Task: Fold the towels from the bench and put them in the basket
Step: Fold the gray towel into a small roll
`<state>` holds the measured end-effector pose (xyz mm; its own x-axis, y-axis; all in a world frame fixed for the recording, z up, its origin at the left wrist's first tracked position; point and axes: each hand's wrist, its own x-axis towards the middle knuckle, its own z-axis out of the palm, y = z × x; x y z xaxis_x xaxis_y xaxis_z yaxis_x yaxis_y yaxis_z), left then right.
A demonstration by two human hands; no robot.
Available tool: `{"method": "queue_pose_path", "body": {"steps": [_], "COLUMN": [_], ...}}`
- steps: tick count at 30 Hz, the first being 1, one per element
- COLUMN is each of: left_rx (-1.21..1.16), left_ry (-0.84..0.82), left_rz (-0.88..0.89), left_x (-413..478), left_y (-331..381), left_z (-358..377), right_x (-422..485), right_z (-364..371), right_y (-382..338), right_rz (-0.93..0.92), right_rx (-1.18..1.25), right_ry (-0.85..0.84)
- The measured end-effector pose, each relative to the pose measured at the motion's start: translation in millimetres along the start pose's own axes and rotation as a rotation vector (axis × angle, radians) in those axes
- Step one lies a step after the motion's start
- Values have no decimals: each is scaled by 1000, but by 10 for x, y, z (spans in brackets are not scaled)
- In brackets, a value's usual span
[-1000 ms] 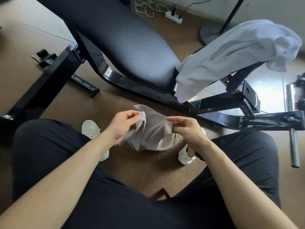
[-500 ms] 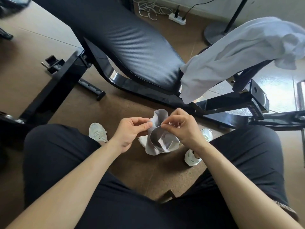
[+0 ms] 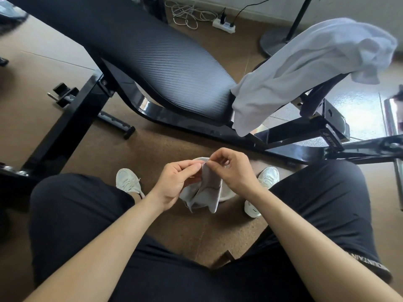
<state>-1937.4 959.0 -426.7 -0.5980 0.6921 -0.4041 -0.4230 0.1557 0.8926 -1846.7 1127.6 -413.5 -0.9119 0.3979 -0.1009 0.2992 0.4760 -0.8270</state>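
Note:
A small grey towel (image 3: 205,194) hangs between my knees, above the floor. My left hand (image 3: 177,185) pinches its top edge from the left, and my right hand (image 3: 233,171) pinches the same edge from the right, fingertips nearly touching. A large white towel (image 3: 305,68) lies draped over the right end of the black padded bench (image 3: 152,59). A white round rim (image 3: 227,196), perhaps the basket, shows behind the grey towel; most of it is hidden.
The bench's black steel frame (image 3: 196,125) crosses the brown floor in front of me. My white shoes (image 3: 128,182) stand on the floor. A power strip with cables (image 3: 224,25) and a stand base (image 3: 274,43) sit by the far wall.
My hands have come together, bringing the grey towel's two top corners to meet. The towel went from spread between the hands to hanging doubled below them.

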Motion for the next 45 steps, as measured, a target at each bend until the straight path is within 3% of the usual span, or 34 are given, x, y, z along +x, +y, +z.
{"method": "queue_pose_path", "body": {"steps": [9, 13, 22, 32, 39, 45], "left_rx": [282, 353, 509, 524, 563, 537], "left_ry": [203, 245, 412, 578, 559, 568], "left_rz": [167, 240, 362, 342, 306, 247], "left_x": [16, 33, -38, -40, -10, 92], "left_y": [-63, -18, 151, 74, 9, -7], "left_z": [-49, -146, -584, -967, -1001, -1036], "right_x": [25, 51, 28, 46, 111, 225], "right_z": [101, 2, -239, -394, -309, -484], "right_y": [22, 152, 478, 614, 586, 540], "right_rz": [-47, 4, 98, 118, 161, 75], "right_rx": [-25, -148, -542, -575, -719, -625], "right_ry": [-37, -183, -340, -155, -148, 49]}}
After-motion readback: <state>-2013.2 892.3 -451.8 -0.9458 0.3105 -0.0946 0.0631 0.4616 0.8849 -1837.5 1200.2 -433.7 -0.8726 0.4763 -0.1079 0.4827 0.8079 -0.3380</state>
